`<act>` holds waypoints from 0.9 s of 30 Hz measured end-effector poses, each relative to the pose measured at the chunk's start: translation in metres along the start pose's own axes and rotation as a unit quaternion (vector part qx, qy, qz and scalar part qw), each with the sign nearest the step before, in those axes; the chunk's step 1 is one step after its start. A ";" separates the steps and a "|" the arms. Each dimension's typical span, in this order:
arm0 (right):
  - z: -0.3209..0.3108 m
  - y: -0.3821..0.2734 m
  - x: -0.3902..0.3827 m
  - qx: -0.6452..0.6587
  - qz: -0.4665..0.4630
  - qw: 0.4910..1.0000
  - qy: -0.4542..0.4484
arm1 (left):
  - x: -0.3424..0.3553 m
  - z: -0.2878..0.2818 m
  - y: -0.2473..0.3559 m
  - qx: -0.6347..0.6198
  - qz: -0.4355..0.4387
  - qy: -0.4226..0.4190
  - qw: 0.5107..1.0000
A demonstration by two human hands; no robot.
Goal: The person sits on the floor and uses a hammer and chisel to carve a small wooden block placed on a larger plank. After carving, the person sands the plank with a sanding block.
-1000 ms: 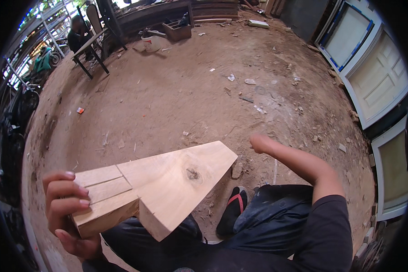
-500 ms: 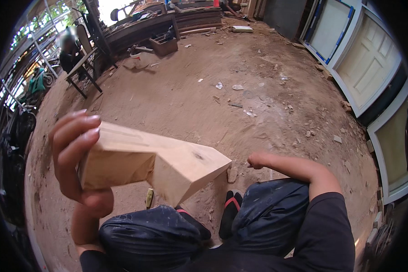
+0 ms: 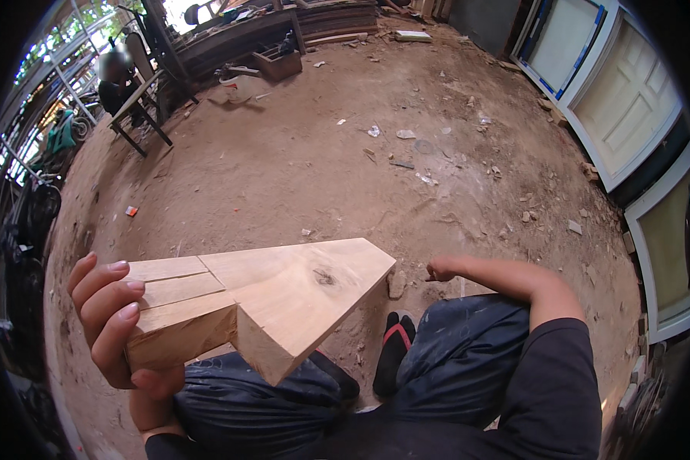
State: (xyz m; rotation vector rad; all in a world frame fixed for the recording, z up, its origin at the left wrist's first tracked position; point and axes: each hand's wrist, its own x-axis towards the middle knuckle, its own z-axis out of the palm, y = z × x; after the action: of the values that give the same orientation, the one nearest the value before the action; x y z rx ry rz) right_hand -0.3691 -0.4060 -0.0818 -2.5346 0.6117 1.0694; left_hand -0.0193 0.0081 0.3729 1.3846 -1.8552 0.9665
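A pale wooden block (image 3: pixel 307 280), cut with a step on its near side, lies across the view in front of my knees. Its upper face bears a dark knot and, at the left end, straight lines. My left hand (image 3: pixel 111 322) grips that left end, fingers over the top and thumb underneath. The block's right end points toward my right hand (image 3: pixel 441 268) but stays apart from it. That hand hangs beyond my right knee with its fingers curled in, and nothing shows in them.
Bare earth floor (image 3: pixel 284 169) spreads ahead, strewn with chips and scraps. White panelled doors (image 3: pixel 621 88) lean along the right. A wooden box (image 3: pixel 278 63) and a white bucket (image 3: pixel 239 88) stand at the back. Far left, a person (image 3: pixel 116 84) sits by a bench (image 3: pixel 136 100).
The block has come lower and turned, so more of its upper face with the lines shows. My left hand went down with it. My right hand has barely shifted.
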 end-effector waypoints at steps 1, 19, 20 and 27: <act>-0.010 -0.014 0.004 0.005 -0.016 1.000 0.014 | 0.001 -0.003 0.001 0.012 -0.002 -0.008 1.000; -0.015 -0.015 -0.021 0.088 -0.025 0.993 0.074 | 0.004 -0.011 -0.021 -0.089 -0.003 -0.046 0.995; -0.012 -0.013 -0.019 0.095 -0.029 0.992 0.079 | 0.007 -0.008 -0.028 -0.110 0.003 -0.045 0.993; -0.024 -0.025 -0.025 0.169 -0.055 0.982 0.061 | -0.004 -0.008 -0.112 -0.208 -0.055 -0.056 0.975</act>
State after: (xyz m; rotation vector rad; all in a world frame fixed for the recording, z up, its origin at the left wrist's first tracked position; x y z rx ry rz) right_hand -0.3580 -0.3891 -0.0447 -2.3161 0.6180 0.7073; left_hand 0.0903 -0.0037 0.3953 1.2843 -1.9038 0.4177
